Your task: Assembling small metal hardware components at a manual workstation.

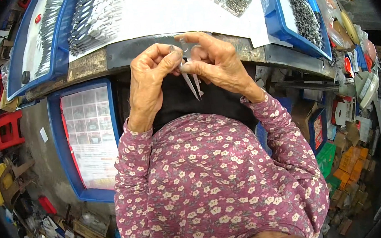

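Observation:
A small metal drawing compass is between my hands, its two slim legs slightly apart and pointing down toward my lap. My left hand pinches its top end between thumb and index finger. From the other side, the thumb and bent fingers of my right hand close on the same upper part, index finger stretched over it. A small clear piece shows by that fingertip; I cannot tell whether it is held. The compass's hinge is mostly hidden by my fingers.
White paper covers the workbench, bearing rows of metal parts and a clear bag of small parts. Blue trays of parts stand at both sides. Below left is a blue crate; red stools stand beyond.

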Demonstrator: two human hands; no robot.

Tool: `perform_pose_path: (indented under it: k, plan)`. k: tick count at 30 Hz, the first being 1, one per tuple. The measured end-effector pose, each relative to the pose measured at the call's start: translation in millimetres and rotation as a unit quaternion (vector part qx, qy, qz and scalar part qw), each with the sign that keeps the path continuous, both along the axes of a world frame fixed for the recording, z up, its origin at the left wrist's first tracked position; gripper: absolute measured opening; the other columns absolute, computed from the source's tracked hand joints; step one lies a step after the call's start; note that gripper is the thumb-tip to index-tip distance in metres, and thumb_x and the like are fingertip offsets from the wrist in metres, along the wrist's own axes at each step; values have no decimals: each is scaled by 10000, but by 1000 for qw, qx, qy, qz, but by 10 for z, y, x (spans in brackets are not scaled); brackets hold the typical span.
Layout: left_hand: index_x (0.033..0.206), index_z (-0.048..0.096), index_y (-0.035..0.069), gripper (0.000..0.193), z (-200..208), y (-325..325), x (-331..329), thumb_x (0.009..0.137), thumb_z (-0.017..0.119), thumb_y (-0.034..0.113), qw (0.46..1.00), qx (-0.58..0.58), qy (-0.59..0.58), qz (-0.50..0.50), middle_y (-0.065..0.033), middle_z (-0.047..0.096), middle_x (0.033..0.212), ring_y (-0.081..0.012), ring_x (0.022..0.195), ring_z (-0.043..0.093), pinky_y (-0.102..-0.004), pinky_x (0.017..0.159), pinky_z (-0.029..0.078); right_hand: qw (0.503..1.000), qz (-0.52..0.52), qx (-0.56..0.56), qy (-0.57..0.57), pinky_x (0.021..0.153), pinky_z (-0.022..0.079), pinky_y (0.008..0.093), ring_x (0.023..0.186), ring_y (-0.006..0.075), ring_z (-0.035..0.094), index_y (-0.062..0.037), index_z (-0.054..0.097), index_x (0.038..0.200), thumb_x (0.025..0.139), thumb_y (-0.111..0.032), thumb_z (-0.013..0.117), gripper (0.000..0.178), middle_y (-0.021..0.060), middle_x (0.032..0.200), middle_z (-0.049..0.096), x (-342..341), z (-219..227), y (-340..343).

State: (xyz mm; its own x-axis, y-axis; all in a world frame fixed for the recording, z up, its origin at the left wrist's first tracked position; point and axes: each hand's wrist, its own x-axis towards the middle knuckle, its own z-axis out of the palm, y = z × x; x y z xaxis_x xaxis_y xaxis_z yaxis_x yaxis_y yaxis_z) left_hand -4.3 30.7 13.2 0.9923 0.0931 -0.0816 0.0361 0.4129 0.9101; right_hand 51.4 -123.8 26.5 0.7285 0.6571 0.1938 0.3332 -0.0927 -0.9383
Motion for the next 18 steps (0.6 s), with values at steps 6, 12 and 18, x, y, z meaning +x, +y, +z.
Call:
perform_pose_path:
  k: [6, 12, 18]
  plan:
    - [812, 585, -2, 136, -46, -34, 0, 809, 621, 129, 1000, -11, 14, 0, -7, 570, 680, -51, 586, 515, -179, 559, 423, 1000, 16, -8, 18, 359, 302, 169, 410, 19, 423, -23, 476, 1200, 793, -112, 641, 448, -45, 519, 461, -31, -55, -11]
    - [792, 576, 0, 134, -83, -49, 2, 806, 624, 124, 1000, -13, 18, 0, -7, 556, 645, -54, 545, 509, -184, 504, 430, 998, 12, -10, 60, 354, 309, 162, 398, 25, 429, -12, 481, 1192, 788, -126, 649, 452, -37, 510, 477, -38, -86, 2]
    - [781, 569, 1, 140, -127, -38, 14, 801, 626, 127, 999, -29, 35, -1, -11, 554, 644, -54, 543, 514, -184, 492, 434, 995, 4, -6, 103, 326, 290, 159, 383, 25, 438, -6, 486, 1186, 797, -138, 642, 439, -22, 528, 519, -51, -108, 23]
